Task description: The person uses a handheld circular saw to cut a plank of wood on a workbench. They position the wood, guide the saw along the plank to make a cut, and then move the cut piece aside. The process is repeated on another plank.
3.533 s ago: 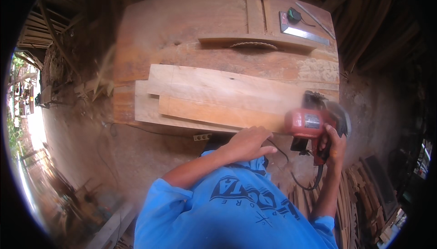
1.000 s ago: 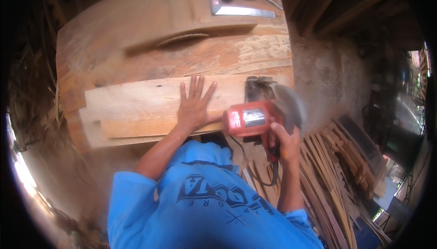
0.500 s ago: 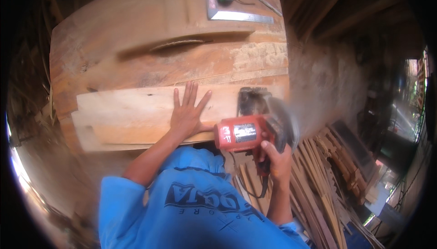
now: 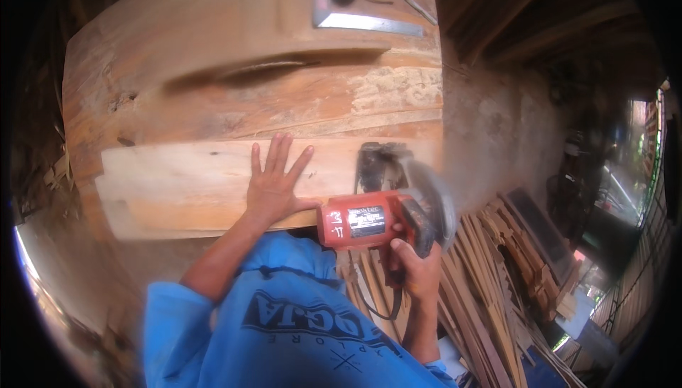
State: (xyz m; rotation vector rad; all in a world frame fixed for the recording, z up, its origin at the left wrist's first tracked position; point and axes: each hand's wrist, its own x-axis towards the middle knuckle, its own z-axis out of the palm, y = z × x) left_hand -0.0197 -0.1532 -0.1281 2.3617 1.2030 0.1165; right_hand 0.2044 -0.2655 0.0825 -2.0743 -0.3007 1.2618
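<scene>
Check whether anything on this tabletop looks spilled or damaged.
Yes: probable sawdust lies in a pale, rough patch on the otherwise smoother tabletop, beyond the red saw. A dark, pitted mark near the tabletop's left edge may be damage.

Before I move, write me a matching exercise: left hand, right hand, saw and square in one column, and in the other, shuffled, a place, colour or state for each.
Things:
1. Left hand
2. Right hand
3. Saw
4. Square

Place, colour or state:
A. Red-bodied
B. Lying toward the far right corner of the table
C. Spread on the boards
D. Holding the saw

Right pairs: 1-C, 2-D, 3-A, 4-B
</scene>
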